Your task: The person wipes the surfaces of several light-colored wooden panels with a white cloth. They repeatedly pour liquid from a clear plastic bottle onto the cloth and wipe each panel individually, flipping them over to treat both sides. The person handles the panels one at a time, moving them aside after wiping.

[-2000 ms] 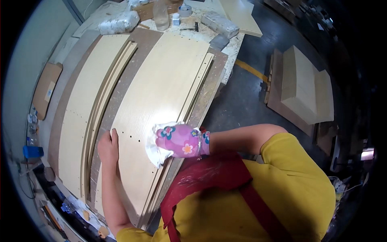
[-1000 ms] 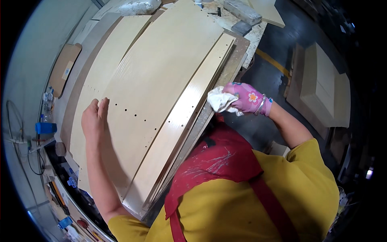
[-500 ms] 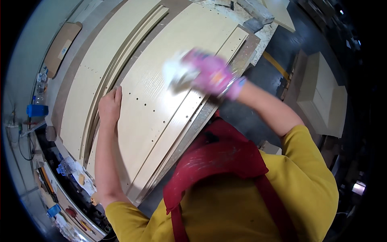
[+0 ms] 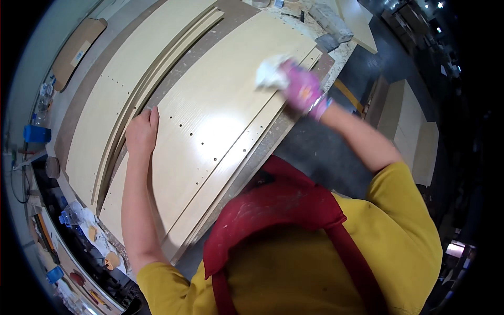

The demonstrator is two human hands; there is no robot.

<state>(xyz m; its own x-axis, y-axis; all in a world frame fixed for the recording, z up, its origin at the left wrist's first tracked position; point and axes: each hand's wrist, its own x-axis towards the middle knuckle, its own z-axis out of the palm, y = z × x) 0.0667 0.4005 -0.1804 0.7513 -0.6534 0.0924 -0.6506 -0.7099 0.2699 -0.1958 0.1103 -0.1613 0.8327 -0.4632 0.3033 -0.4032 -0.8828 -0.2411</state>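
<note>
A pale wooden panel (image 4: 178, 152) with drilled holes lies in front of me, its surface shiny in the middle. Bare, my left hand (image 4: 142, 131) is closed over the panel's far left edge, thumb along the top. In a pink patterned glove, my right hand (image 4: 304, 89) grips a white cloth (image 4: 271, 73) against the panel near its upper right edge; both are smeared by motion. Along the panel's near edge runs a narrow strip of the same wood (image 4: 220, 176), with a few holes.
Beyond a gap lies a second stack of pale boards (image 4: 118, 89). A brown cardboard piece (image 4: 79, 50) rests at the far left, a blue box (image 4: 38, 134) below it. Tools and bottles crowd a shelf at lower left. Grey blocks (image 4: 331, 23) sit at upper right; cartons (image 4: 401, 121) stand on the floor.
My right hand has swept the white cloth to the right along the panel, toward its upper right edge. My left hand stays on the panel's edge. The view has shifted slightly.
</note>
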